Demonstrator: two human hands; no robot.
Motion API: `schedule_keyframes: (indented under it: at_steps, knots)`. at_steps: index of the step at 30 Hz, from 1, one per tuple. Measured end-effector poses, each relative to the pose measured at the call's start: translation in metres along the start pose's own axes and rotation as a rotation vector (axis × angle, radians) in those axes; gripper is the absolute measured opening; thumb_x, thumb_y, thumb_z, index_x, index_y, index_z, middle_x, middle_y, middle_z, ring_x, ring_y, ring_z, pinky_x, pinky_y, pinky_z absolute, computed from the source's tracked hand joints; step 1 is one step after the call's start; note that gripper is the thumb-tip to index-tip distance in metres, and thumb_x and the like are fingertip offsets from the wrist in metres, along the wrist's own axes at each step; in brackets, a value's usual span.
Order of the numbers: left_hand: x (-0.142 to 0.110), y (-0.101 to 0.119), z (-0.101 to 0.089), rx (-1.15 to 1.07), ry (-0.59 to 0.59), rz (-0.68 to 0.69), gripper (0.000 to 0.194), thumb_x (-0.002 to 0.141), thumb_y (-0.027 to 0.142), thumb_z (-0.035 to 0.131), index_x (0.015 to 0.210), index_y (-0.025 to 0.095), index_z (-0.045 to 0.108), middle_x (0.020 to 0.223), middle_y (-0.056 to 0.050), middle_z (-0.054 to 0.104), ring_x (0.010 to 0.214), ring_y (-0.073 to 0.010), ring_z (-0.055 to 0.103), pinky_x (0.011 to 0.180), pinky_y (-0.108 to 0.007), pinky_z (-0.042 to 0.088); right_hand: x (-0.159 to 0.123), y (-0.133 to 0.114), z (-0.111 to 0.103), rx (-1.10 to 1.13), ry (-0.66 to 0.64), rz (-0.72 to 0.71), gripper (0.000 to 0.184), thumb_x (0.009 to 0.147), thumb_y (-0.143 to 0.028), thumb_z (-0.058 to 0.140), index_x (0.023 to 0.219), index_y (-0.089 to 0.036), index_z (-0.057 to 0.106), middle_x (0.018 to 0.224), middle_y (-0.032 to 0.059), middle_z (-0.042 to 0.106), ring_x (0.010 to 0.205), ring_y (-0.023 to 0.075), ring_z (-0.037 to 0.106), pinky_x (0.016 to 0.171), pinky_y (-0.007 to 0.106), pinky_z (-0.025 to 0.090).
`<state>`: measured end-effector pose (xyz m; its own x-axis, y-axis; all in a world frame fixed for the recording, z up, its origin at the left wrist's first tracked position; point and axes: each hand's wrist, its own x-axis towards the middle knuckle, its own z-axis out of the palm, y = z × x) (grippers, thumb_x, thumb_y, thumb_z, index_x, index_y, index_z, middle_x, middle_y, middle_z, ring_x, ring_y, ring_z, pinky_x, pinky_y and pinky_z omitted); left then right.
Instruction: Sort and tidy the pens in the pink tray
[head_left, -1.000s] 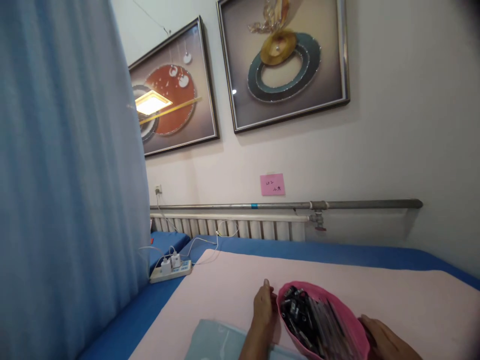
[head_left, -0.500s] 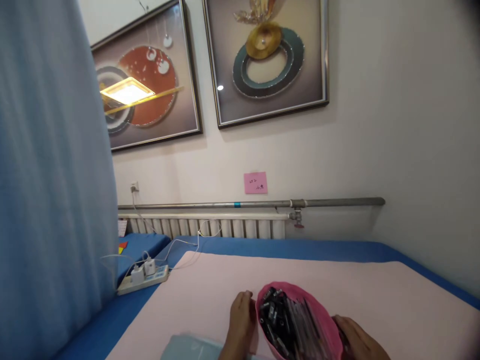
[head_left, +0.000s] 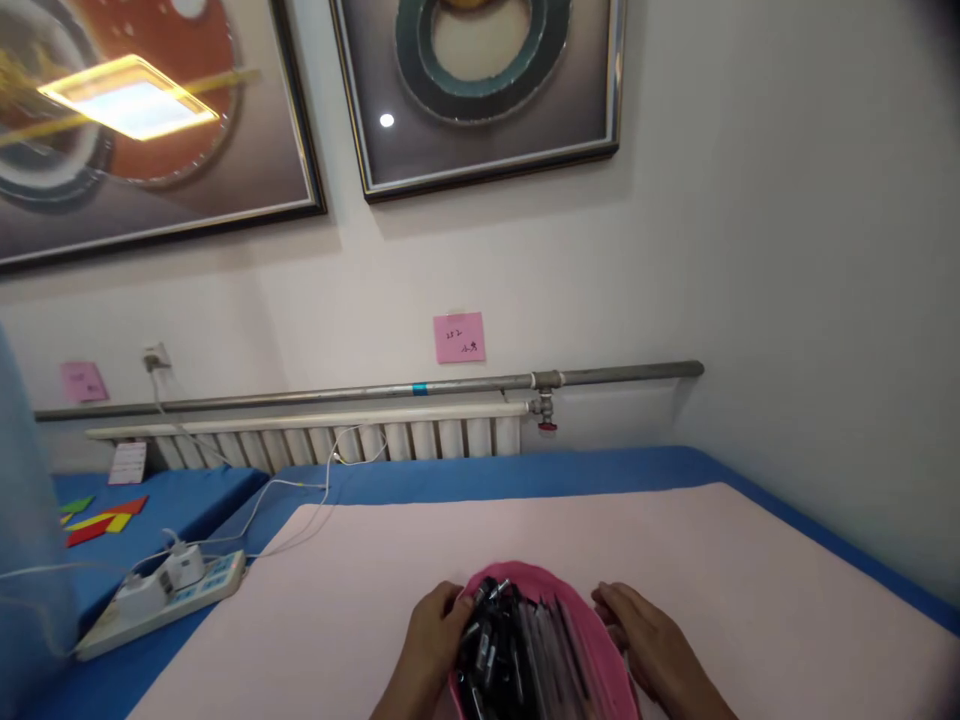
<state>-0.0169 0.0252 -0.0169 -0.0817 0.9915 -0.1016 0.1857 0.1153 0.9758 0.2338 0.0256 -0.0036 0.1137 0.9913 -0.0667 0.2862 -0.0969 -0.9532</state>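
Note:
A pink basket (head_left: 541, 578) sits at the bottom of the view over a pale pink sheet (head_left: 360, 590). In it, black pen parts (head_left: 487, 640) lie on the left, with thin clear tubes (head_left: 553, 650) lengthwise beside them. My left hand (head_left: 435, 630) grips the basket's left rim, thumb over the edge. On the opposite side, my right hand (head_left: 646, 640) is closed against the outside of the basket wall, its fingertips partly hidden. The near end of the basket is cut off by the frame.
A power strip (head_left: 169, 605) with white chargers and cables lies left on the blue table cover (head_left: 450, 478). Coloured flat pieces (head_left: 105, 520) lie on another blue surface. Behind are a radiator (head_left: 420, 437), a metal pipe (head_left: 337, 397) and framed pictures (head_left: 487, 140). A curtain (head_left: 30, 560) hangs at left.
The view has swung left, showing more of the left table and less curtain. The left thumb now lies over the basket rim. A pale blue thing beside the left hand has left the view.

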Motion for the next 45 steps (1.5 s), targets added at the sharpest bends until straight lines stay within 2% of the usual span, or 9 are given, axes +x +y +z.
schedule_keyframes:
  at_steps: [2,5,11,16,22,27,32,40,45]
  knots:
    - [-0.005,0.000,-0.002,0.000,-0.030,0.032,0.037,0.070,0.050,0.059,0.079,0.014,0.064,0.076,-0.005,0.064,0.076,-0.0196,0.056,0.068,-0.028,0.040,-0.001,-0.001,0.001,-0.067,-0.039,-0.090,0.037,0.078,-0.050,0.037,0.066,-0.022,0.058,0.070,0.0021,0.065,0.069,0.0194,0.061,0.064,0.027,0.047]
    - [-0.012,0.002,-0.007,0.026,-0.064,0.064,0.034,0.074,0.046,0.055,0.082,0.014,0.064,0.077,-0.005,0.065,0.077,-0.0206,0.057,0.068,-0.028,0.041,-0.006,-0.002,0.000,-0.119,-0.101,-0.136,0.037,0.079,-0.050,0.035,0.065,-0.023,0.056,0.073,0.0017,0.067,0.076,0.0215,0.061,0.074,0.029,0.048]
    - [-0.018,0.004,-0.007,0.079,-0.045,0.110,0.028,0.079,0.039,0.049,0.085,0.016,0.063,0.078,-0.004,0.065,0.079,-0.0206,0.058,0.071,-0.028,0.042,-0.013,-0.002,-0.002,-0.148,-0.117,-0.134,0.038,0.078,-0.053,0.041,0.089,-0.024,0.063,0.102,0.0050,0.069,0.097,0.0248,0.061,0.088,0.032,0.046]
    - [-0.023,0.006,-0.007,0.017,-0.025,0.068,0.027,0.078,0.038,0.051,0.086,0.016,0.064,0.082,-0.005,0.067,0.081,-0.0208,0.059,0.072,-0.029,0.043,-0.019,-0.004,0.001,-0.223,-0.103,-0.221,0.042,0.080,-0.052,0.040,0.098,-0.024,0.065,0.106,0.0046,0.069,0.096,0.0243,0.063,0.086,0.031,0.049]
    - [-0.033,0.025,-0.025,-0.119,-0.078,0.003,0.035,0.070,0.028,0.055,0.102,0.016,0.061,0.100,-0.010,0.066,0.093,-0.0227,0.059,0.078,-0.031,0.045,-0.022,-0.002,0.002,-0.215,-0.062,-0.231,0.043,0.078,-0.052,0.043,0.100,-0.023,0.065,0.106,0.0047,0.070,0.095,0.0253,0.064,0.088,0.033,0.049]
    - [-0.039,0.033,-0.029,0.251,-0.096,0.191,0.008,0.067,0.022,0.053,0.071,0.018,0.059,0.101,-0.007,0.061,0.080,-0.0186,0.058,0.069,-0.028,0.046,-0.025,-0.007,0.003,-0.180,-0.080,-0.240,0.038,0.080,-0.050,0.042,0.096,-0.024,0.066,0.103,0.0044,0.071,0.091,0.0253,0.065,0.083,0.033,0.050]
    - [-0.042,0.028,-0.019,0.509,-0.043,0.302,0.006,0.070,0.019,0.050,0.066,0.021,0.054,0.101,-0.007,0.059,0.092,-0.0200,0.056,0.081,-0.031,0.044,-0.027,-0.009,0.003,-0.180,-0.118,-0.252,0.037,0.083,-0.048,0.040,0.098,-0.024,0.064,0.103,0.0048,0.070,0.091,0.0241,0.064,0.082,0.033,0.048]
    - [-0.041,0.025,-0.012,0.564,0.031,0.325,0.012,0.075,0.023,0.049,0.064,0.021,0.048,0.104,-0.008,0.058,0.093,-0.0209,0.055,0.082,-0.033,0.042,-0.026,-0.008,0.002,-0.229,-0.147,-0.254,0.040,0.085,-0.046,0.036,0.102,-0.022,0.063,0.104,0.0053,0.069,0.092,0.0229,0.063,0.082,0.032,0.047]
    - [-0.040,0.021,-0.006,0.556,0.048,0.322,0.013,0.076,0.025,0.052,0.064,0.021,0.048,0.092,-0.006,0.059,0.084,-0.0199,0.056,0.076,-0.033,0.043,-0.026,-0.010,0.002,-0.226,-0.125,-0.245,0.038,0.084,-0.046,0.037,0.099,-0.023,0.063,0.103,0.0048,0.070,0.092,0.0234,0.063,0.082,0.032,0.047]
